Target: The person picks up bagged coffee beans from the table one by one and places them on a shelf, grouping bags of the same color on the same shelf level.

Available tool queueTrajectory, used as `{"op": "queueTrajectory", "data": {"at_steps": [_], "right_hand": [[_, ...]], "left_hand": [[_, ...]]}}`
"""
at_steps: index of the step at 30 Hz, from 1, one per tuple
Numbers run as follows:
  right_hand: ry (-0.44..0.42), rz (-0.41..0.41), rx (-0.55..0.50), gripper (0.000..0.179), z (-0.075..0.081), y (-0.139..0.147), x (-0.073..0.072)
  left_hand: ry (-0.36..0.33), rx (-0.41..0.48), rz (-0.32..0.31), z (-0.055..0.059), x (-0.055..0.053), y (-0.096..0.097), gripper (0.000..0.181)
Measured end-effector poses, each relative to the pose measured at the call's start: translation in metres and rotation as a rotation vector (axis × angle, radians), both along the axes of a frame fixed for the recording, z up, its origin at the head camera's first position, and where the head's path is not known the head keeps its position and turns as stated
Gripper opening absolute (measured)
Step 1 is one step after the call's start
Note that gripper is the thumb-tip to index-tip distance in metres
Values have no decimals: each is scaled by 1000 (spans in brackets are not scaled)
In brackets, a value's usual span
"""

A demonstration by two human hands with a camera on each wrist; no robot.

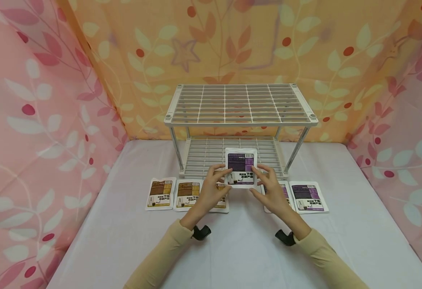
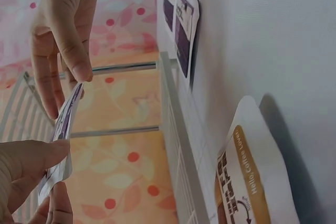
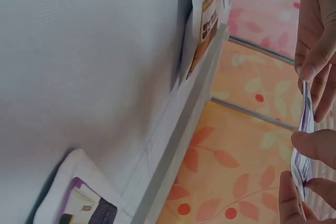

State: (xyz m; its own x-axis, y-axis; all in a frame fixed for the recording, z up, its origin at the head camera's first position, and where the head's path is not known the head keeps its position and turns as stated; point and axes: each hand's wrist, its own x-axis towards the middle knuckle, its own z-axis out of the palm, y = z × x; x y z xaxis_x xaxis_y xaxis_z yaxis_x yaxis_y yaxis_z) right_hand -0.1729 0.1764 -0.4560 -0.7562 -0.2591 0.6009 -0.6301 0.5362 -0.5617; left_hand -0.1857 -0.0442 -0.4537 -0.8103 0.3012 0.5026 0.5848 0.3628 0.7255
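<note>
A white coffee pouch with a purple-and-black label (image 1: 241, 166) is held up in front of the rack. My left hand (image 1: 211, 188) pinches its left edge between thumb and fingers. On the opposite edge, my right hand (image 1: 274, 194) grips it the same way. Seen edge-on in the left wrist view, the thin pouch (image 2: 64, 119) spans both hands. Below my left hand lie three brown-labelled pouches (image 1: 161, 194), one partly covered by that hand. Two purple-labelled pouches (image 1: 308, 196) lie on the right, the nearer one partly behind my right hand.
A white two-tier wire rack (image 1: 240, 124) with metal posts (image 1: 297, 149) stands behind the pouches, at the back of the white-covered table (image 1: 232, 257). Floral cloth walls (image 1: 45, 120) enclose the left, back and right sides.
</note>
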Motion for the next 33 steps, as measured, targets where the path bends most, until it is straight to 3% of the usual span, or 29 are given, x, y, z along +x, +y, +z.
{"op": "queueTrajectory", "data": {"at_steps": [17, 33], "right_hand": [[148, 23, 52, 74, 17, -22, -5], [160, 51, 77, 65, 38, -41, -6]], "left_hand": [[82, -28, 74, 20, 6, -19, 59], [215, -40, 130, 34, 6, -36, 59]]}}
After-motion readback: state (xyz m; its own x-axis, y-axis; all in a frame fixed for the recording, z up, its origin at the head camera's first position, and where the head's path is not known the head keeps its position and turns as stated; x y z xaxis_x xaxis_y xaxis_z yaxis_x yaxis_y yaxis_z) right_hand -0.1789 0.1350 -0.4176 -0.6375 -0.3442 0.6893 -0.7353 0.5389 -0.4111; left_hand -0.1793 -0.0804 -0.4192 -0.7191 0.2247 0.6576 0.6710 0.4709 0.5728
